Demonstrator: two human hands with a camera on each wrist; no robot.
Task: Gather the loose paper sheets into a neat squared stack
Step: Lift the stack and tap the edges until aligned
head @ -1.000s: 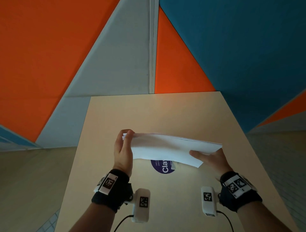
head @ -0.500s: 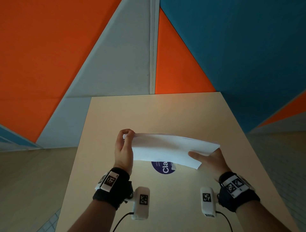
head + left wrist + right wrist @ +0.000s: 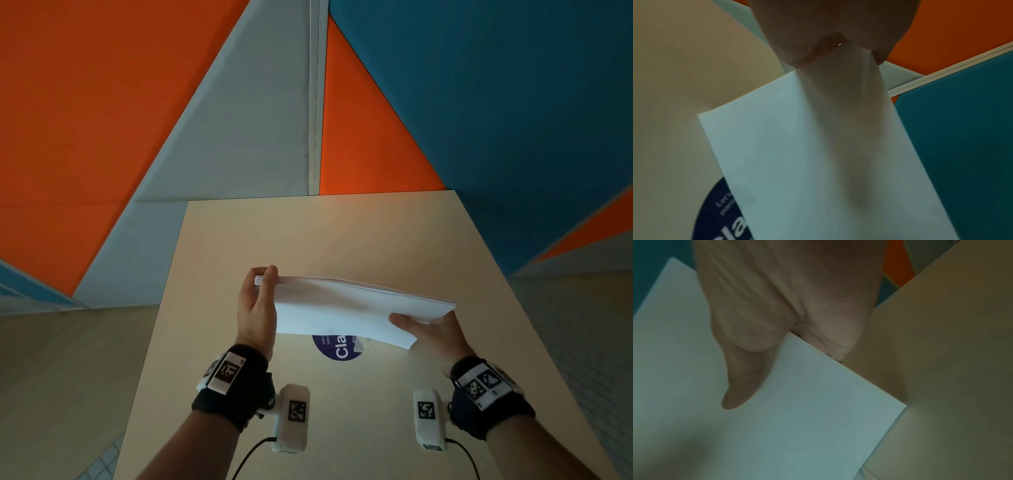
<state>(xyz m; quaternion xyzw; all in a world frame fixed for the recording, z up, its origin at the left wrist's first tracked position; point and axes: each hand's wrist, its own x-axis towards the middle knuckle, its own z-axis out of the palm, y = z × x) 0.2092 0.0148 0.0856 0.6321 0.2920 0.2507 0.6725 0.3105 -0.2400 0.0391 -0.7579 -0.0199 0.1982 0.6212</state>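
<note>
A stack of white paper sheets point(image 3: 346, 310) is held up on edge above the beige table point(image 3: 342, 233), tilted toward me. My left hand point(image 3: 258, 301) pinches its left end between thumb and fingers. My right hand point(image 3: 435, 330) grips the right end, thumb lying across the front sheet. The sheets' top edges look nearly aligned. The left wrist view shows the paper sheets point(image 3: 818, 154) running away from my left hand point(image 3: 834, 40). In the right wrist view my right hand point(image 3: 777, 313) lays its thumb on the paper sheets point(image 3: 797, 410).
A round dark purple sticker point(image 3: 337, 347) with white lettering lies on the table under the paper, also showing as a purple sticker point(image 3: 719, 211) at the left wrist. Orange, grey and teal wall panels point(image 3: 171, 102) rise behind the table's far edge.
The stack has shifted slightly; its right end and my right hand rose a little and moved left. Both hands keep the same hold.
</note>
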